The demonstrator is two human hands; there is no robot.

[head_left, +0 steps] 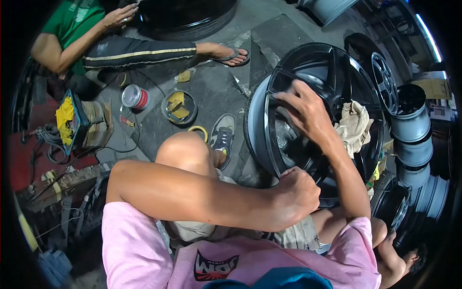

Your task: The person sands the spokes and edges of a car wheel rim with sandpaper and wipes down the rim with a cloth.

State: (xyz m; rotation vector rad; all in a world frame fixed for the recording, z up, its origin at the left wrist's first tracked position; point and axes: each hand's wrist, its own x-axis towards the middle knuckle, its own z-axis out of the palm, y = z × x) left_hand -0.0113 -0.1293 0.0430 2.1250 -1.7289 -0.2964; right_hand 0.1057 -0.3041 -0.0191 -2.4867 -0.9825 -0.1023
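A black multi-spoke car wheel rim [337,62] with a silver-grey barrel stands tilted in front of my knees. My right hand [308,111] is over its upper left spokes, with bent fingers pressed together near the rim's edge. The fingertips are slightly blurred, and whatever they hold is too small to make out. Across my lap, my left hand [297,198] is closed in a fist by the rim's lower edge; its palm side is hidden. A crumpled beige cloth [354,127] lies over the spokes to the right of my right hand.
A bowl [191,117] with yellow sponge-like pieces and a red-labelled can [136,97] stand on the floor. Another person's sandalled foot [236,56] reaches in beside a dark wheel [187,29]. Stacked rims [411,130] line the right; a second person crouches lower right.
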